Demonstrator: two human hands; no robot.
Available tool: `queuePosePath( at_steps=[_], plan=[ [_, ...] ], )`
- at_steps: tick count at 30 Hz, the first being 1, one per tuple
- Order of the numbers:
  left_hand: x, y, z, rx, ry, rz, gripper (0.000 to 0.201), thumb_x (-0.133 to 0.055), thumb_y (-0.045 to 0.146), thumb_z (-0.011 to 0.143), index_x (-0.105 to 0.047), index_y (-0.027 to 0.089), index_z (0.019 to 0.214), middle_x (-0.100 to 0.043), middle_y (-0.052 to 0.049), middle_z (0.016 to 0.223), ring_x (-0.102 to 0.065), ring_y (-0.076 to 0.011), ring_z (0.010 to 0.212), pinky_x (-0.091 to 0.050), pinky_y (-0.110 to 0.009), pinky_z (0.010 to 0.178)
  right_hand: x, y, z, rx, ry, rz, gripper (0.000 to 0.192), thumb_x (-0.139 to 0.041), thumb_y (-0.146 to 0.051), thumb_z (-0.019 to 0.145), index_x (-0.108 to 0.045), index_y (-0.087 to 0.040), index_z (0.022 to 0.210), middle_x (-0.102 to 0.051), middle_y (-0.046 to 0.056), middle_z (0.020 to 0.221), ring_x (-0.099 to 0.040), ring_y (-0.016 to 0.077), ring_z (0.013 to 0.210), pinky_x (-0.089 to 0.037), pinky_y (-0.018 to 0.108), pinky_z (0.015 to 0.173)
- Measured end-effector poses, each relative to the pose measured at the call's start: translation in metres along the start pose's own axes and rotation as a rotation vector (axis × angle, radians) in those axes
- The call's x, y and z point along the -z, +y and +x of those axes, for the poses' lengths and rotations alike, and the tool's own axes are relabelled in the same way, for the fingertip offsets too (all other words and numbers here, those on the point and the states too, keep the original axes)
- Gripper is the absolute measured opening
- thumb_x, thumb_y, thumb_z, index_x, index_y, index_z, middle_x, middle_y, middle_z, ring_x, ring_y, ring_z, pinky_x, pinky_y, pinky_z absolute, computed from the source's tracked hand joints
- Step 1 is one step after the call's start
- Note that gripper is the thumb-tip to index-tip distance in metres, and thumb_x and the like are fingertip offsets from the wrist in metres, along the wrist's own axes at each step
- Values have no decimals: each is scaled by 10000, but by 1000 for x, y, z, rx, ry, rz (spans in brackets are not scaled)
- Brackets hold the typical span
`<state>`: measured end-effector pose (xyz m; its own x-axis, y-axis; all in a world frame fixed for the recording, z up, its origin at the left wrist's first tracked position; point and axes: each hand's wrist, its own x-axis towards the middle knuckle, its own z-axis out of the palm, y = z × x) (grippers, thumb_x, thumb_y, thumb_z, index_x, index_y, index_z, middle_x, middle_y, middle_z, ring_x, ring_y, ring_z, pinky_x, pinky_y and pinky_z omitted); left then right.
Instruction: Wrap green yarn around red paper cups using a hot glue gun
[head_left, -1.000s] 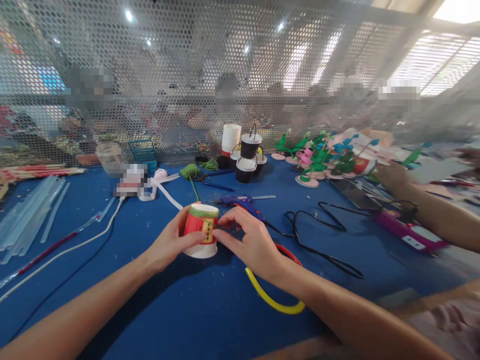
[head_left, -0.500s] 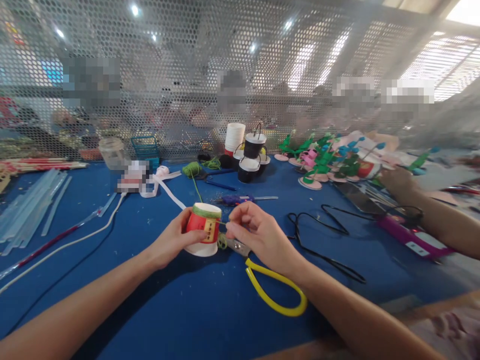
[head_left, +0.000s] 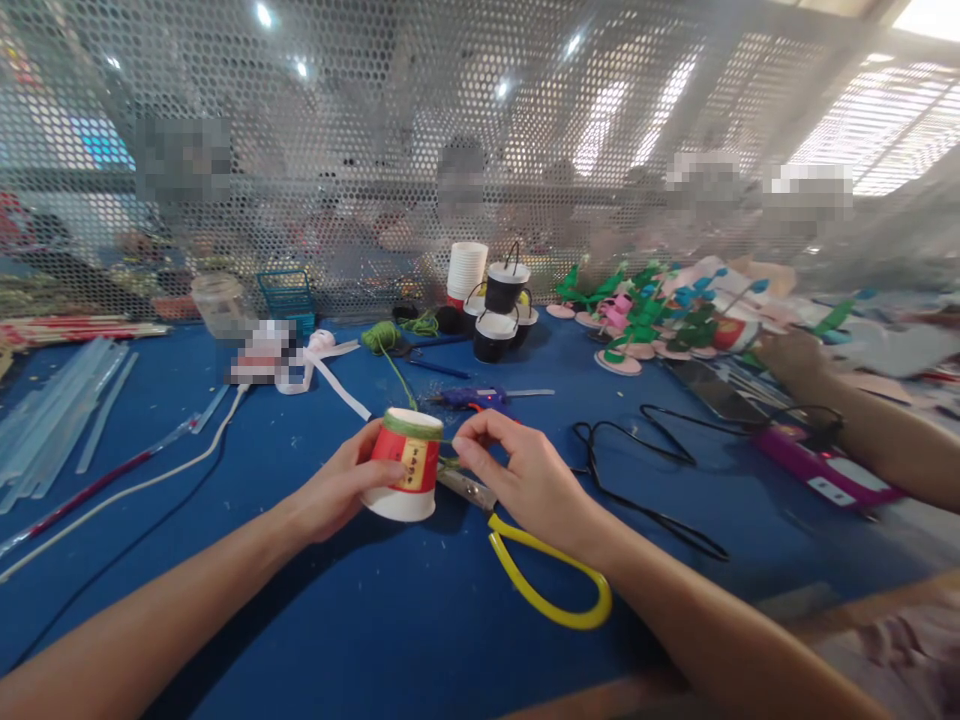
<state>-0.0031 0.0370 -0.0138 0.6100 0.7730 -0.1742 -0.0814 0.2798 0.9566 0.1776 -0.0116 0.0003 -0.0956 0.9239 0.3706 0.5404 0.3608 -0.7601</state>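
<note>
My left hand (head_left: 341, 480) is closed round a red and white paper cup (head_left: 420, 505), its narrower end up. Green yarn (head_left: 411, 427) is wound in a band near the cup's upper end. Between thumb and fingertips, my right hand (head_left: 517, 465) pinches a strand of this yarn, drawn taut from the cup's right side. Scissors (head_left: 592, 612) with yellow handles lie under my right hand, their blades partly hidden behind the cup. A green yarn ball (head_left: 381, 337) sits farther back, and its strand runs to the cup.
A glue gun (head_left: 476, 397) lies behind my right hand. Black-and-white small buckets (head_left: 495, 338) and stacked paper cups (head_left: 467, 270) stand at the back. Glue sticks (head_left: 56, 425) lie left. At right are a purple power strip (head_left: 821, 470), black cable (head_left: 637, 500) and another person's arm (head_left: 862, 430).
The cup has turned slightly and stands more upright, a little lower in view. The strand from the ball has shifted right. My right hand still pinches the yarn.
</note>
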Motion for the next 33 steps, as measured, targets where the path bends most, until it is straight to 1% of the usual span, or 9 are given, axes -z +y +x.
queuePosePath(
  at_steps=[7,15,21,23,27,31,33],
  plan=[
    [1,-4,1,-20,-29,-70,469,-695,274,562,-524,149,981,-618,-44,827,-568,-159,697,-428,-267,620,-2,1,0,-16,-15,34,136,-459,-197,813,-484,-184,679,-523,-27,602,-461,89,547,-375,204,519],
    [1,-7,-1,-11,-88,-119,475,-690,287,570,-532,135,991,-638,-72,849,-583,-182,713,-433,-286,631,-3,-1,0,-46,-30,63,130,-462,-203,808,-492,-182,683,-515,-30,596,-456,88,544,-374,202,514],
    [3,-3,0,-23,-104,-77,461,-678,266,592,-542,147,1017,-645,-58,877,-582,-173,734,-425,-279,657,-5,5,1,-77,-23,95,129,-475,-235,807,-495,-182,691,-522,-27,612,-459,93,558,-381,211,528],
    [3,-1,0,-36,-90,-48,451,-679,255,594,-552,149,1014,-647,-58,899,-582,-172,756,-423,-282,689,-6,8,2,-87,-22,108,128,-478,-248,807,-493,-181,700,-529,-20,632,-464,97,575,-386,217,538],
    [1,2,-1,-33,-57,14,437,-680,282,607,-561,132,1000,-641,-87,969,-579,-203,848,-416,-308,757,-9,12,3,-109,-7,131,117,-483,-257,803,-493,-180,715,-540,-8,660,-480,108,603,-399,235,559],
    [-4,1,-1,-2,26,160,540,-732,355,554,-544,120,1002,-637,-79,908,-579,-194,779,-428,-313,712,-13,13,3,-115,6,152,121,-476,-271,808,-497,-185,727,-546,-5,666,-492,114,607,-407,244,561],
    [-7,1,0,-21,90,222,626,-754,356,524,-503,127,1050,-622,-64,895,-572,-187,777,-435,-317,718,-14,14,3,-109,17,165,121,-481,-272,804,-496,-185,722,-541,-6,661,-495,115,605,-410,245,561]
  ],
)
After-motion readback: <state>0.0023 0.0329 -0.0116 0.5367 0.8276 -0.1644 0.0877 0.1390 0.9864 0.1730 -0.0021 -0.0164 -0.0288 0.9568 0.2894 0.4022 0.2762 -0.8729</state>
